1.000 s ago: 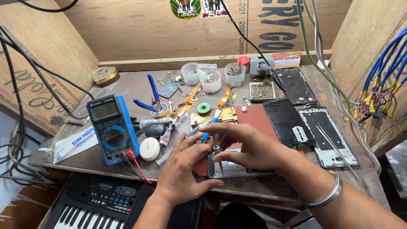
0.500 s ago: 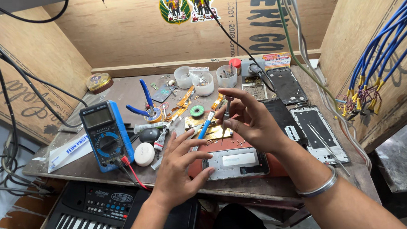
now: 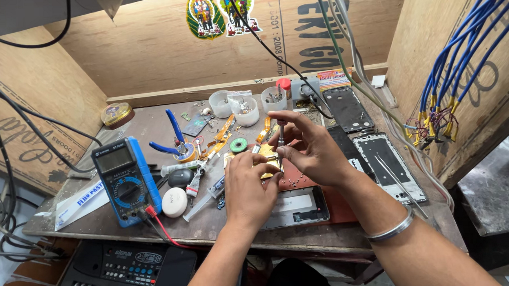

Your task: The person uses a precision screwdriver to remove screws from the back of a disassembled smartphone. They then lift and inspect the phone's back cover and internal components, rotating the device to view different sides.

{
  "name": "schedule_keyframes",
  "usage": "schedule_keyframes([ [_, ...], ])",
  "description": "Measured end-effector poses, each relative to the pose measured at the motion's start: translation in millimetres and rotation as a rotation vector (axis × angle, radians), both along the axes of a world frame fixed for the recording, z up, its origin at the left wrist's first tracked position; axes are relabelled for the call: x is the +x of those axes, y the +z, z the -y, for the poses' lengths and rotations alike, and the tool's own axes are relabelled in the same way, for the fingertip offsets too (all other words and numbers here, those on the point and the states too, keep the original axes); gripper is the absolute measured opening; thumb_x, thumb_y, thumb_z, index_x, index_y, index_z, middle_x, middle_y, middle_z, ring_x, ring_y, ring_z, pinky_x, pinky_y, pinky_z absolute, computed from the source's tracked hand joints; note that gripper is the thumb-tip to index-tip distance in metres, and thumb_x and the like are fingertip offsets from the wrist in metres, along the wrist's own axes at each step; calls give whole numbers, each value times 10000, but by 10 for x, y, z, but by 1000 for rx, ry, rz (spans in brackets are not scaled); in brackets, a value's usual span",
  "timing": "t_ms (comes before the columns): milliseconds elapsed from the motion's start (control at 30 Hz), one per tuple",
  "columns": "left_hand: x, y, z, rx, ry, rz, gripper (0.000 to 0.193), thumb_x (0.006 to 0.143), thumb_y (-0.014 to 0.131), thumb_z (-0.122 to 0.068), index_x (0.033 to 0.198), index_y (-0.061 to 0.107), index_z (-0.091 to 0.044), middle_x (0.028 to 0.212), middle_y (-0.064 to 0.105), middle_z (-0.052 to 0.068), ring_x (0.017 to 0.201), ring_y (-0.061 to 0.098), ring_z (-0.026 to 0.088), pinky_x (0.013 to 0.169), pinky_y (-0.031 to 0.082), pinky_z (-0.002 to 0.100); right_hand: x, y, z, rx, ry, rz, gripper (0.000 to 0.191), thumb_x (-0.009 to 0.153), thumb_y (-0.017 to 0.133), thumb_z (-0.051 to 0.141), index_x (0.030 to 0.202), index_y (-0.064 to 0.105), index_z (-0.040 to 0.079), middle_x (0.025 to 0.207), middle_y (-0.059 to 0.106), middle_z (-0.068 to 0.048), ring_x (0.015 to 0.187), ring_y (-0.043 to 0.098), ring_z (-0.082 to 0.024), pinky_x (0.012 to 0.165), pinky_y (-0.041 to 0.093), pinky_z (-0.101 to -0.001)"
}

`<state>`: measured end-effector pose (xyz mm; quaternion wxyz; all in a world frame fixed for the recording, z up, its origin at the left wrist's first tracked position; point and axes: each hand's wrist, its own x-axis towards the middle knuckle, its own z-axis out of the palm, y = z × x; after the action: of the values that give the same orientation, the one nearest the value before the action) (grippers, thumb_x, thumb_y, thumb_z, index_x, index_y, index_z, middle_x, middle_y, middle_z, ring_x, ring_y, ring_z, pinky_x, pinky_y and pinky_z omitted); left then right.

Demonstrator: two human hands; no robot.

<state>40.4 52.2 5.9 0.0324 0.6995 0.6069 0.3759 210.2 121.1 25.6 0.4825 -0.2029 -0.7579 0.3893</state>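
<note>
A worn brown surface [image 3: 149, 128] sits in a plywood alcove, its walls hung with black cables and a bundle of blue wires [image 3: 464, 45]. Both hands work near its middle, over a red mat [image 3: 303, 181]. The right hand [image 3: 313, 148] pinches a slim metal screwdriver [image 3: 281, 141] between thumb and fingers; its long axis stands nearly upright, tip pointing down toward a small gold-coloured part [image 3: 267, 165], probably a circuit piece, though the hands hide most of it. The left hand [image 3: 245, 190] has its fingers curled down around that part, pressing it against the mat. Just in front of the hands lies an opened phone [image 3: 295, 207], flat and rectangular with a pale inner plate. To the left lie a blue multimeter [image 3: 123, 179] with a red lead, a smooth white oval case [image 3: 174, 202] and blue-handled pliers [image 3: 173, 135]. To the right, 2 bare phone frames [image 3: 392, 165] lie flat. Below the edge sits a black keyboard [image 3: 122, 277].
</note>
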Motion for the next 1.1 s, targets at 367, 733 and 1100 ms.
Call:
schedule_keyframes([
  [367,45,-82,7,-13,-59,-84,125,786,779,-202,896,822,-163,1264,617,112,1397,383,358,1193,148,616,32,16,-3,-40,-26,-89,637,919,663,-67,1499,470,110,1076,683,-70,974,680,-120,831,623,-298],
  [733,-600,-31,434,105,-406,-28,896,751,881,-433,1466,455,-102,1327,657,75,1354,546,334,1214,344,493,42,120,195,-87,438,71,634,917,669,-65,1501,478,89,1017,710,-56,952,698,-122,789,601,-269],
  [1100,-544,17,497,78,-398,-127,1122,557,966,-473,1483,437,-121,1399,598,128,1353,532,334,1236,275,537,21,80,197,-139,451,233,583,904,686,-50,1447,529,93,962,705,-15,954,719,-99,802,616,-273],
])
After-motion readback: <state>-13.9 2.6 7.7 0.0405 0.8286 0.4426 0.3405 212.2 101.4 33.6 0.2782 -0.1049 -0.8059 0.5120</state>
